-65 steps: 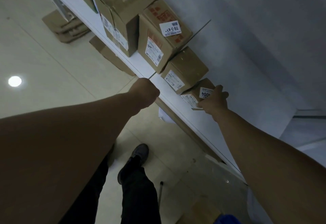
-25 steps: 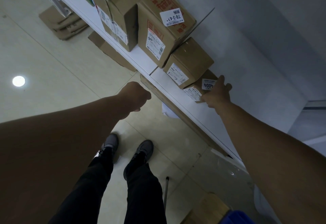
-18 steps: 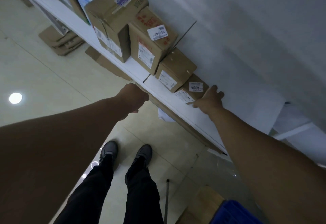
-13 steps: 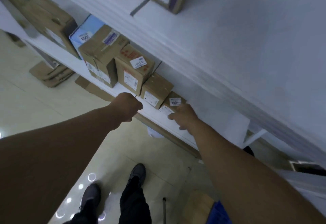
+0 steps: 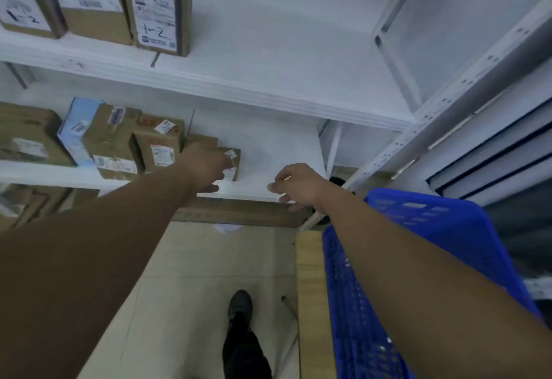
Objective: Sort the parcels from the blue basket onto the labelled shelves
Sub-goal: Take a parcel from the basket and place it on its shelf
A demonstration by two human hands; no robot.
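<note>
A small brown parcel with white labels stands on the middle shelf, at the right end of a row of cardboard parcels. My left hand hovers in front of that small parcel with loosely curled fingers and holds nothing I can see; whether it touches the parcel I cannot tell. My right hand is off the parcel, to its right over the shelf's front edge, its fingers loosely curled and empty. The blue basket sits at the right under my right forearm; its contents are hidden.
The upper shelf carries labelled parcels marked 1-2 at its left. Bare shelf board lies right of the small parcel. A white perforated upright stands at the right. The basket rests on a wooden surface. Flattened cardboard lies under the shelf.
My right hand has let go of the small parcel and drawn back to the right. My left hand has moved in front of that parcel. The view has tilted up, showing the upper shelf and basket.
</note>
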